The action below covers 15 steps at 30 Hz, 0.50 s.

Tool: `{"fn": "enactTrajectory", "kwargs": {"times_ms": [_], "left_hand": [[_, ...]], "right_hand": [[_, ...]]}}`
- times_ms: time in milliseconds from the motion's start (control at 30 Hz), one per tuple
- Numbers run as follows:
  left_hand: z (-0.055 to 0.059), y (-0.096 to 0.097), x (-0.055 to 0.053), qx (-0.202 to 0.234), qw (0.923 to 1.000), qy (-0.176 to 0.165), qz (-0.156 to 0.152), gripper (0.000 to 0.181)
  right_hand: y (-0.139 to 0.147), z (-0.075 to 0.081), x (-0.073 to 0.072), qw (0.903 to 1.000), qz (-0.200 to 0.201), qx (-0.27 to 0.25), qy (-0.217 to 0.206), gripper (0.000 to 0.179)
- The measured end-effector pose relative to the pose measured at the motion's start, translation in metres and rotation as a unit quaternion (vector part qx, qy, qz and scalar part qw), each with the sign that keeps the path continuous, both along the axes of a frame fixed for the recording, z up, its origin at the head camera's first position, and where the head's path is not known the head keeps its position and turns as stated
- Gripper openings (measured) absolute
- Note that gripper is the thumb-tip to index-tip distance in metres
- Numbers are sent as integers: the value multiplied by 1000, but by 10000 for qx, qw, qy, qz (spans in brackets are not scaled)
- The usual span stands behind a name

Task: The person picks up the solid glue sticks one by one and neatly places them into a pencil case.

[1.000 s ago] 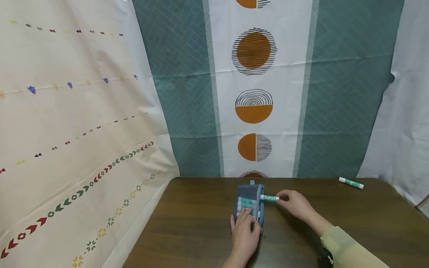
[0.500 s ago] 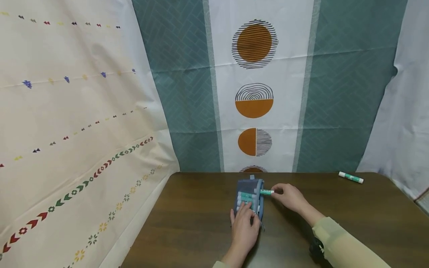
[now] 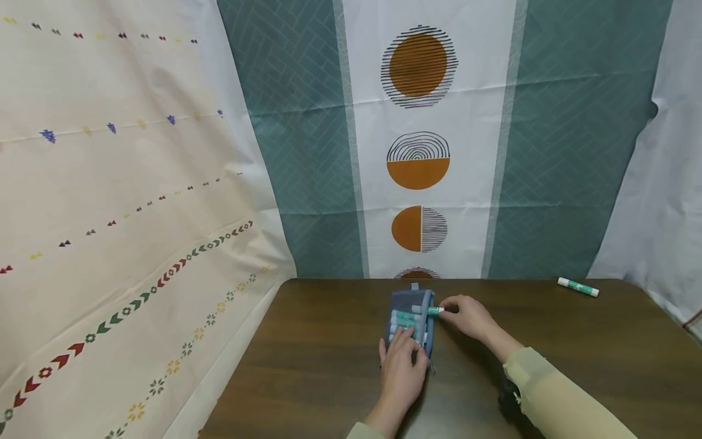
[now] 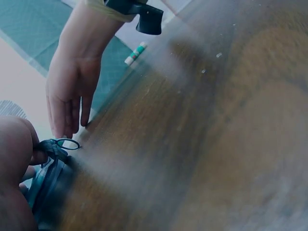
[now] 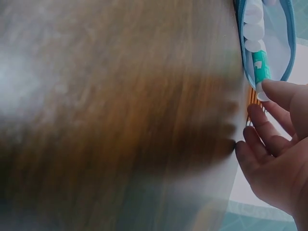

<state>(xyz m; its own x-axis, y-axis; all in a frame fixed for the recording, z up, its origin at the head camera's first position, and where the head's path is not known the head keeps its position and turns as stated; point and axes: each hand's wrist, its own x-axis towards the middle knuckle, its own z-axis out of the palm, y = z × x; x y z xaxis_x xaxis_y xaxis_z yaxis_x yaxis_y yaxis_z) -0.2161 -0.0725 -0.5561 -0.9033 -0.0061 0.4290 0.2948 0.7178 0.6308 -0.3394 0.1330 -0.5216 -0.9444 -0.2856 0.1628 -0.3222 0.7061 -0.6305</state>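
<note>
A blue zip pouch (image 3: 404, 300) with a see-through face lies on the table, several white-and-green glue sticks (image 3: 403, 320) inside. My left hand (image 3: 403, 369) holds its near end, fingers over the face and thumb near the zip edge. In the left wrist view the zip pull ring (image 4: 68, 144) sticks out beside those fingers. My right hand (image 3: 468, 316) pinches the outer end of one glue stick (image 5: 261, 67), most of which is inside the pouch mouth. The right wrist view shows the pouch opening (image 5: 284, 43) gaping around it, with white stick ends beside it.
Another glue stick (image 3: 578, 287) lies alone near the table's back right edge. The brown wooden table (image 3: 307, 360) meets a patterned curtain (image 3: 307, 183) at the back and a cream cloth (image 3: 164, 305) at the left.
My right hand has moved left, pushing the glue stick deeper into the pouch, so less of it sticks out. The left hand stays on the pouch. The head view has tilted slightly.
</note>
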Motion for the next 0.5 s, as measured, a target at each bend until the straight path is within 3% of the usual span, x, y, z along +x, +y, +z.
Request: {"fn": "enactTrajectory", "kwargs": {"times_ms": [500], "left_hand": [[-1, 1, -2, 41, 10000, 13, -18, 19]], "right_hand": [[-13, 0, -5, 9997, 151, -13, 180, 26]]}}
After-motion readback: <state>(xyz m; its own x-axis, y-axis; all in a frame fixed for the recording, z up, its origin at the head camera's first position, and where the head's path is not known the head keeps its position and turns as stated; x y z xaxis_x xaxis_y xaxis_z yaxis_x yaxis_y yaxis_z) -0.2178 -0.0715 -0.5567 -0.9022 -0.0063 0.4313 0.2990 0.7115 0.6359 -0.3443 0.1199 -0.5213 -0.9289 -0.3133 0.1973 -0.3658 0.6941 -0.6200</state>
